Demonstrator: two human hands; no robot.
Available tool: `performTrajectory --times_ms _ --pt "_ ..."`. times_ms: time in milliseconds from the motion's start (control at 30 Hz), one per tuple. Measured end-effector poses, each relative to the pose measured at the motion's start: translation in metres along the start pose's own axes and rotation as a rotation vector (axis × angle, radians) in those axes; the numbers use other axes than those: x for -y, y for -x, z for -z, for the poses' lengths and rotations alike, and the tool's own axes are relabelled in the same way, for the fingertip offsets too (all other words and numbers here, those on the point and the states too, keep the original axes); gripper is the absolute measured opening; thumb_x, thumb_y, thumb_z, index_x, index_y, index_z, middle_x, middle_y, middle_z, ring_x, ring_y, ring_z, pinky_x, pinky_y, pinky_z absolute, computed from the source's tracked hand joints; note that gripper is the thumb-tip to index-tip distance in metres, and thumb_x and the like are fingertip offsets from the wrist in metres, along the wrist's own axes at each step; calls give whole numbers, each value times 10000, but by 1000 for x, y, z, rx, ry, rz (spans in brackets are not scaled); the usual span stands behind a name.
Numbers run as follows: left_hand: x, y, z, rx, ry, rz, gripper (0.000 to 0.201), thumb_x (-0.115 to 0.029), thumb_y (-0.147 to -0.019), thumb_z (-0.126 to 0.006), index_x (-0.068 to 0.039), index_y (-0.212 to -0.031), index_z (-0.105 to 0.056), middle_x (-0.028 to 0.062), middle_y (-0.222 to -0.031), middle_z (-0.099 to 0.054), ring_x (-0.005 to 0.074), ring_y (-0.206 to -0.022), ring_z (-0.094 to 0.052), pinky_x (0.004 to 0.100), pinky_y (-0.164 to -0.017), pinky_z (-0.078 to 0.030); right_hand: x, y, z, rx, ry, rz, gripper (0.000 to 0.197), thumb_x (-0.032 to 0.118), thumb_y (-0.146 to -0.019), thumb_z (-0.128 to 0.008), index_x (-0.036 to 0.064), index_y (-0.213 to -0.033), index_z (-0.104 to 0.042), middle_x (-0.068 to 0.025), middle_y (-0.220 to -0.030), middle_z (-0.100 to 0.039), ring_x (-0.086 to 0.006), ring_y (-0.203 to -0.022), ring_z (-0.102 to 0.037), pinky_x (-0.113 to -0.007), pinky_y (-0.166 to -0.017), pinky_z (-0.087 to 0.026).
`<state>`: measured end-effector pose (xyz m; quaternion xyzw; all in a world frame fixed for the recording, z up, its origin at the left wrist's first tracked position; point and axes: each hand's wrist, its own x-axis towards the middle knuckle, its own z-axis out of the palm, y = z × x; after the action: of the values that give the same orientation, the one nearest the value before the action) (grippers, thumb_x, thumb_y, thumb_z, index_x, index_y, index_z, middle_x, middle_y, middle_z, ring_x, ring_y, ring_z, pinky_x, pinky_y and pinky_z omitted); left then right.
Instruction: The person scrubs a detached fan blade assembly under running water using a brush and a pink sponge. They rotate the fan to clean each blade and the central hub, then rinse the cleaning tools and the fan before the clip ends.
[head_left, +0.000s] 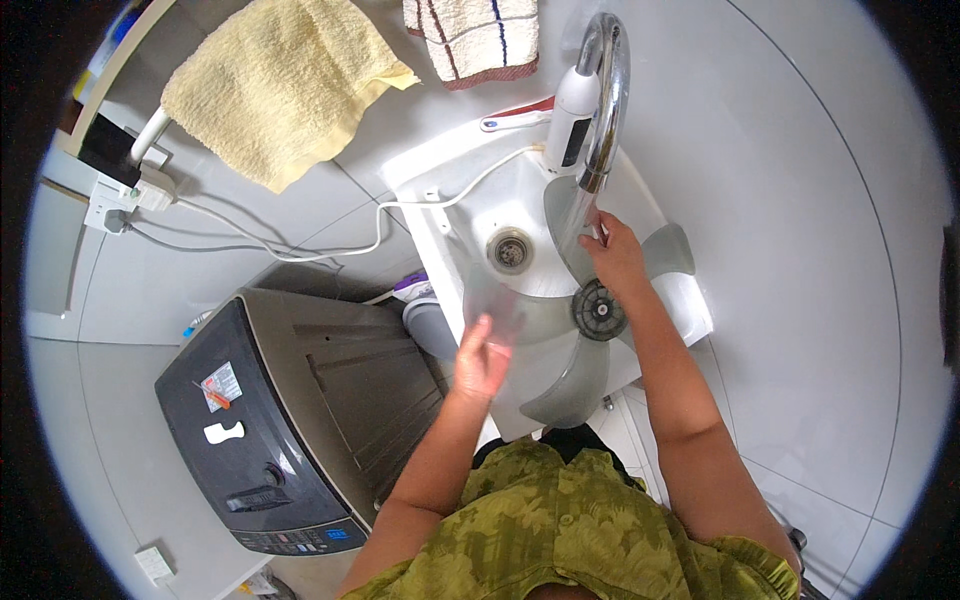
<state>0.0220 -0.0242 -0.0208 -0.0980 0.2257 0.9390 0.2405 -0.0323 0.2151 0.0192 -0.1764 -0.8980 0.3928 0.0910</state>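
A grey translucent fan blade (577, 385) assembly with several blades and a dark round hub (599, 310) is held tilted over the white sink (470, 215). At the tip of its left blade is my left hand (482, 362), thumb in front and fingers partly hidden behind the blurred plastic. My right hand (617, 258) has its fingers curled against the upper blade, close beneath the tap spout. Water (578, 208) seems to run from the chrome tap (612, 110) onto that blade. The drain (509, 250) shows left of the blades.
A red-and-white brush (518, 116) lies on the sink's back rim beside the tap's white body (572, 120). A white cord (385, 207) runs left to a wall socket (108, 205). A yellow towel (285, 85) hangs above. A dark washing machine (290, 400) stands left.
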Motion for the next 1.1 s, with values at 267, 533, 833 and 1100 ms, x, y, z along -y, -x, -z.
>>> performTrajectory --times_ms 267,533,833,1100 --pt "-71 -22 -17 -17 -598 -47 703 -70 -902 -564 -63 -1480 -164 162 -1428 -380 246 -1318 -368 355 -1091 -290 40 12 17 312 119 -21 383 203 -786 -672 25 -1114 -584 -209 -1004 -648 -379 -952 -614 -428 -830 -476" --pt "3 -78 -51 145 -406 164 755 149 -823 -461 -164 -1472 -237 122 -1401 -415 258 -1290 -415 328 -1024 -370 18 27 -3 235 191 146 375 251 -810 -655 50 -1121 -591 -179 -870 -631 -380 -842 -618 -458 -732 -488" --pt "18 -75 -65 123 -342 155 845 199 -785 -404 -218 -1485 -178 83 -1433 -364 211 -1251 -453 324 -936 -433 35 13 8 101 412 214 251 240 -870 -542 176 -1108 -593 -123 -843 -614 -336 -790 -620 -442 -667 -499" --pt "25 -75 -56 88 -417 158 753 207 -789 -399 -180 -1430 -318 51 -1369 -449 200 -1226 -473 330 -930 -476 60 6 -2 306 550 389 347 227 -838 -546 211 -1185 -552 -124 -864 -662 -316 -769 -661 -433 -655 -526"
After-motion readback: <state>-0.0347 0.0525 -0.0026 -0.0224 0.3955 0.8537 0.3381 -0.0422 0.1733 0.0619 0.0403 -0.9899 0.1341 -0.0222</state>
